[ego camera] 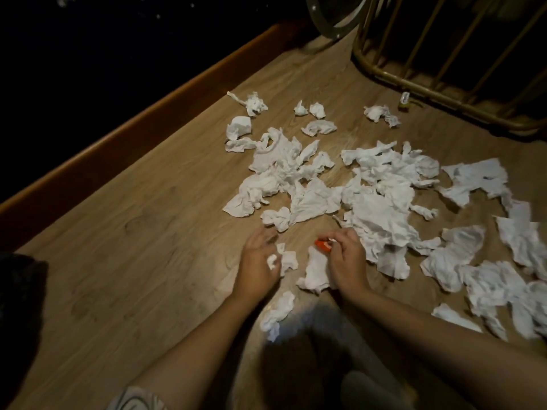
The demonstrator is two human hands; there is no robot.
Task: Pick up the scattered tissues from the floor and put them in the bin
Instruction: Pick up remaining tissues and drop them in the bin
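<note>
Several crumpled white tissues (376,199) lie scattered over the wooden floor (142,232), from the middle out to the right edge. My left hand (260,261) rests low over the floor with a small tissue wad (272,260) under its curled fingers, next to another small tissue (288,260). My right hand (346,258) is closed on a tissue scrap and a small orange object (321,244), and a crumpled tissue (315,272) hangs beside its palm. One more tissue (276,313) lies near my forearms. No bin is clearly in view.
A dark wall with a wooden skirting board (148,113) runs along the left. A brass-coloured barred frame (444,84) stands at the back right, with a small bottle (404,100) at its foot. A round metal rim (322,22) sits at the back.
</note>
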